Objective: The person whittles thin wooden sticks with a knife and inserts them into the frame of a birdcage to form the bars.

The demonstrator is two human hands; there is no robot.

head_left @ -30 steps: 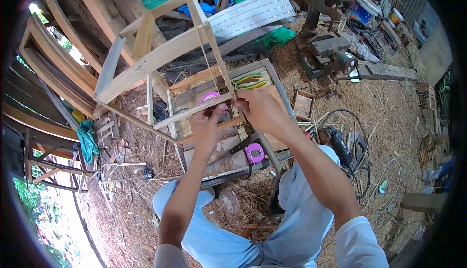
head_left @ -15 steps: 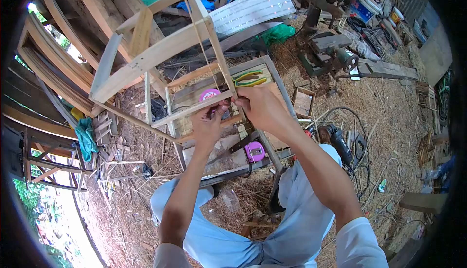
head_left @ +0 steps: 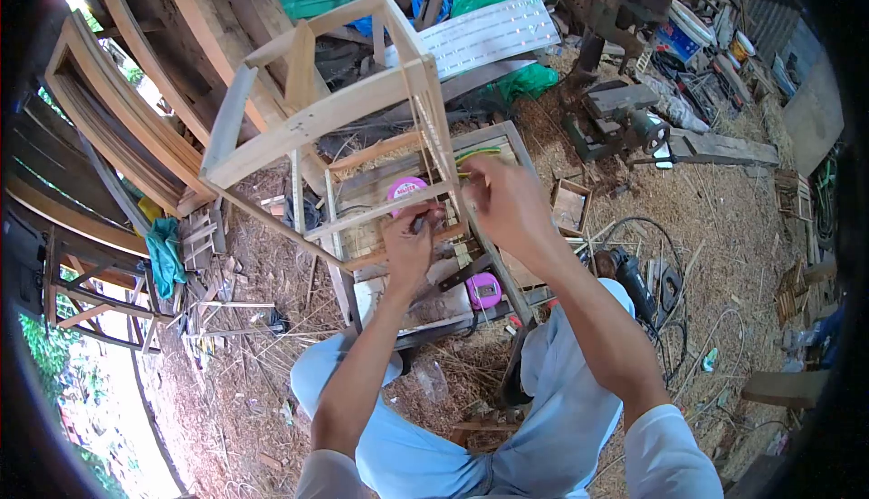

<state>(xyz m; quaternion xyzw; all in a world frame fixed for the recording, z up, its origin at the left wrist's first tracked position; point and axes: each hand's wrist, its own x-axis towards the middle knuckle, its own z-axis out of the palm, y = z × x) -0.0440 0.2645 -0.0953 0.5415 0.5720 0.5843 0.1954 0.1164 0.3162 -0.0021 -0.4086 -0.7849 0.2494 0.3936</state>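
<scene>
A pale wooden frame [head_left: 312, 128] of slats and posts stands tilted on the low workbench [head_left: 523, 298]. My left hand [head_left: 412, 247] is closed at its lower rail, fingertips pinched beside a small dark bit I cannot make out. Close to the foot of the nearest post [head_left: 439, 128], my right hand [head_left: 511, 207] has curled fingers, slightly blurred; what they hold is hidden. Behind the rail lies a pink round item with a printed label [head_left: 407, 191]. Green-and-yellow pliers [head_left: 480, 151] are partly covered by my right hand. Nearer me are a pink tape measure [head_left: 484, 291] and a dark saw blade [head_left: 463, 273].
Right of the bench, a small wooden box [head_left: 570, 207] and a corded power tool [head_left: 638, 282] lie on the shaving-covered floor. A metal vise-like machine [head_left: 620, 119] stands farther back. Curved wooden frames [head_left: 109, 119] lean at left. My knees flank the bench's near edge.
The wooden frame and bench appear slightly farther right and lower as the view shifts. My right hand has moved a little away from the post and now covers more of the pliers.
</scene>
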